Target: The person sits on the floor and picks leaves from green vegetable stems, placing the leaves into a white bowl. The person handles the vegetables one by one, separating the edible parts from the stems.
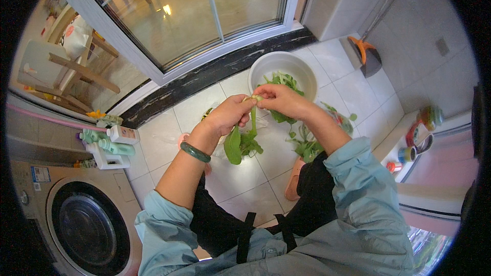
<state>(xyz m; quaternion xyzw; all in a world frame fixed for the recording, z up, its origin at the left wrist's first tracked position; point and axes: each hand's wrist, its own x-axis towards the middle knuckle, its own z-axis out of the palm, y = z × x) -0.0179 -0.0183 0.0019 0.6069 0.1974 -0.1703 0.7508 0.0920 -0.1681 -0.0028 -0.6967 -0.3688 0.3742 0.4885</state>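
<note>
My left hand (229, 114) is closed around the stalk of a leafy green vegetable (233, 146), whose leaves hang below the fingers. At the pale upper end of the same stalk, the fingertips of my right hand (283, 101) pinch it close to my left thumb. Just beyond my right hand stands a light grey plastic basin (311, 84) with picked green leaves (284, 79) inside. More leafy greens (307, 146) lie under my right forearm, partly hidden by it. A clear plastic bag (345, 123) is beside them.
A glass sliding door (191, 19) rises above a black stone sill (203, 80). A dustpan (370, 59) leans at the right wall. Several detergent bottles (117, 147) stand left, behind a front-loading washing machine (88, 222). Small pots (407, 154) line the right ledge. Pink slippers (294, 179) are on my feet.
</note>
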